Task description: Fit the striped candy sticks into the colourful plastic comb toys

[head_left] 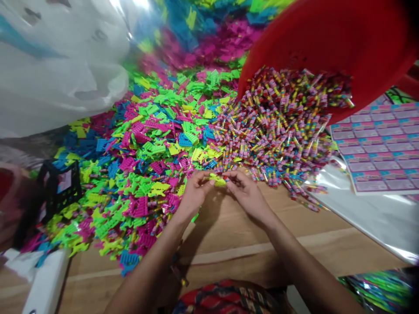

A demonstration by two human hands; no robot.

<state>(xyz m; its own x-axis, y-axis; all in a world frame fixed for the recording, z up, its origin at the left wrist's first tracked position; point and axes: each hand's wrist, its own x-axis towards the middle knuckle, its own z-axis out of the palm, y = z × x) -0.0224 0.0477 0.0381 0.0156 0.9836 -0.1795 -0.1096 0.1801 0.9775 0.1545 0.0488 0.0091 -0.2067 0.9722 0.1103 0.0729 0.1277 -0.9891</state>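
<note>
Neon-yellow plastic piece (218, 180), long axis running crosswise, held pinched from both ends by the closed fingers (205, 178) of a person's left hand (195, 195) and right hand (248, 195), equally near, beside striped candy sticks (271, 131) and comb-shaped plastic pieces (144, 148).

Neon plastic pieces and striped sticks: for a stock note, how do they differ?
The neon plastic pieces are flat and toothed, the striped sticks slim and rod-like. The pieces are each one solid colour; the sticks carry mixed bands. The pieces spread wide leftward; the sticks heap rightward below a red tub. Both lie loose and mingle where they meet.
</note>
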